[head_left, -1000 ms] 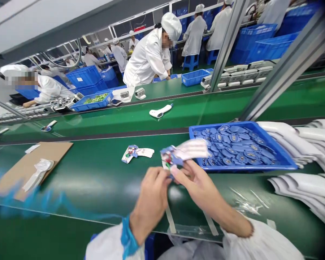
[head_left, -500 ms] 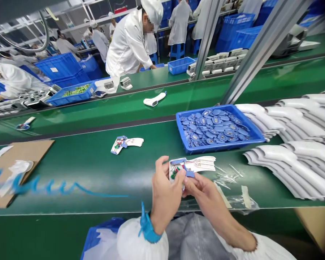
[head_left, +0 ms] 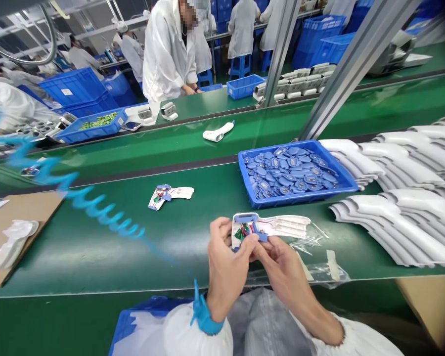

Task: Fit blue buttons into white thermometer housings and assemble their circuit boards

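Both my hands hold a white plastic handheld thermometer shell (head_left: 282, 226), open side up, with a small circuit board, coloured wires and a blue part inside. My left hand (head_left: 228, 267) grips its handle end and my right hand (head_left: 284, 282) pinches it from below. The shell's lower edge is partly hidden by my fingers. A similar open shell with a blue part (head_left: 166, 196) lies on the green belt (head_left: 107, 247) to the left, beyond my hands. A blue coiled cord (head_left: 96, 210) runs from the blue strap on my left wrist (head_left: 203, 316).
A blue tray of blue parts (head_left: 298, 200) and stacked white shells (head_left: 393, 227) stand ahead and right. Cardboard (head_left: 18, 232) lies left. Clear film and tape (head_left: 319, 269) lie near my right hand. Co-workers and blue crates stand beyond the far belts.
The view has swung and levelled, so the tray sits further back. The shell has come lower, nearer the belt, and has turned in my hands. The blue cord has swung up to the left.
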`<state>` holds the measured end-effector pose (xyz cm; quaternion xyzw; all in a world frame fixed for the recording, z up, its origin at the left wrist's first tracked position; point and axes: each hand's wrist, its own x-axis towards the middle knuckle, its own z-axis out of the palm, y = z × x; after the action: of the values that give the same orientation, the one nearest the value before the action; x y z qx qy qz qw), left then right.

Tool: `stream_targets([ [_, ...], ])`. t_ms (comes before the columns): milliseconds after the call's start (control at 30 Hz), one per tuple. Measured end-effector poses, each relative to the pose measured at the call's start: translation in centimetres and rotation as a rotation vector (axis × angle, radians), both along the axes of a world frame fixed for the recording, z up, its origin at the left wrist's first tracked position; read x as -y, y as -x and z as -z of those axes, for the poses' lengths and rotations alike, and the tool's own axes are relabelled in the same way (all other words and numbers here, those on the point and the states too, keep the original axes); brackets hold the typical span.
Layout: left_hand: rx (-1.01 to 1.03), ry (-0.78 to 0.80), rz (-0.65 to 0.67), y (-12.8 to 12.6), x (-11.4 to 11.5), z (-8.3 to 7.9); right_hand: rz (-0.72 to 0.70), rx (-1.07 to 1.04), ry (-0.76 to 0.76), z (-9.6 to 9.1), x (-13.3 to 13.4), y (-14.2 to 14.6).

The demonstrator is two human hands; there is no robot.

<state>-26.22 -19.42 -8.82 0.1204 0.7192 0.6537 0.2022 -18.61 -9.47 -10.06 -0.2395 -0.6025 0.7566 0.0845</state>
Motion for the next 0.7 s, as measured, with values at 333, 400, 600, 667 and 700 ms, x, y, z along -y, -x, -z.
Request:
stream_targets([
  [333,0.074,-0.087,0.185,1.6,0.3,-0.4,0.271,0.224,0.2,-3.4,-3.1,-1.1],
  [400,0.026,-0.066,0.188,1.5,0.2,-0.5,0.297,0.223,0.155,-3.8,-2.8,-0.2],
  [600,0.086,-0.112,0.229,1.7,0.5,-0.5,0.34,0.125,0.136,-2.9,-1.4,0.9],
  [667,0.208,-0.168,0.299,1.8,0.7,-0.4,0.322,0.143,0.112,-2.7,-1.4,0.8],
  [700,0.276,-0.194,0.333,1.8,0.8,-0.3,0.281,0.158,0.077,-2.7,-1.7,0.7],
])
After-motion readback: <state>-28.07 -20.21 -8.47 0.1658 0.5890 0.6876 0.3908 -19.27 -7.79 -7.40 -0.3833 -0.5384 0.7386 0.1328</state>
